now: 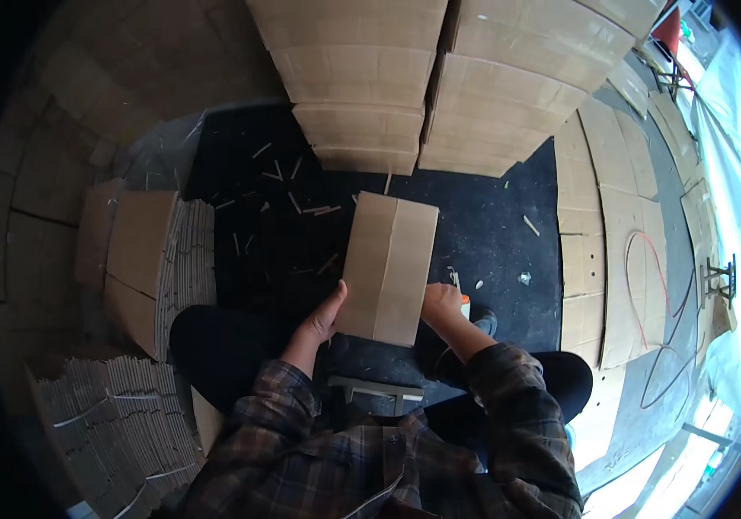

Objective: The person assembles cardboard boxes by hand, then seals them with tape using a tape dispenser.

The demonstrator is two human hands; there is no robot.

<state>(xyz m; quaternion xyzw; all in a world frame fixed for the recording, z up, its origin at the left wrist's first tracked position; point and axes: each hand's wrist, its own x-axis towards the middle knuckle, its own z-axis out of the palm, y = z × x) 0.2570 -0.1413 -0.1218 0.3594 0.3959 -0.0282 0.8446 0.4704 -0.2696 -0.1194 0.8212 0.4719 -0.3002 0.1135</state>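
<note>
A closed brown cardboard box [388,268] is in front of me between my knees, with a seam running lengthwise along its top face. My left hand [325,317] grips the lower left side of the box, thumb along its edge and fingers out of sight beneath. Against the lower right side, my right hand [442,303] is closed with curled fingers; what is inside it is hidden. Just beyond that hand, a small orange-and-white object [466,304] shows in part, with a thin metallic piece [453,277] near it.
Tall stacks of cardboard boxes [357,78] stand ahead. Bundles of flattened cardboard [185,268] lie at my left, some strapped [128,411]. Cardboard scraps [294,201] litter the dark floor [500,251]. On the right are flat cardboard sheets [621,216] and a red cord [660,268].
</note>
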